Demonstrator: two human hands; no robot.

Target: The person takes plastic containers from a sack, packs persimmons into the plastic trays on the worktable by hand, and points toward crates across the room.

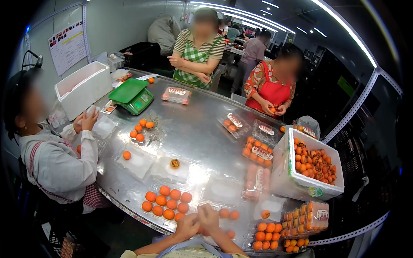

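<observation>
My left hand (186, 227) and my right hand (209, 218) meet at the table's near edge. Both have their fingers curled together, and whatever is between them is hidden. Just left of them, a clear plastic tray holds rows of orange persimmons (161, 200). To the right, a few more persimmons (224, 213) lie in another clear tray, partly behind my right hand. Beyond my hands is a clear tray with a white liner (221, 191). A single persimmon with its leafy top up (174, 163) rests on another lined tray.
A foam box of persimmons (289, 170) stands at right, near stacked filled packs (305, 219). At the far left are a green scale (131, 91) and a white foam box (84, 96). Co-workers stand at left, at the far side and at right, one holding a persimmon (272, 109).
</observation>
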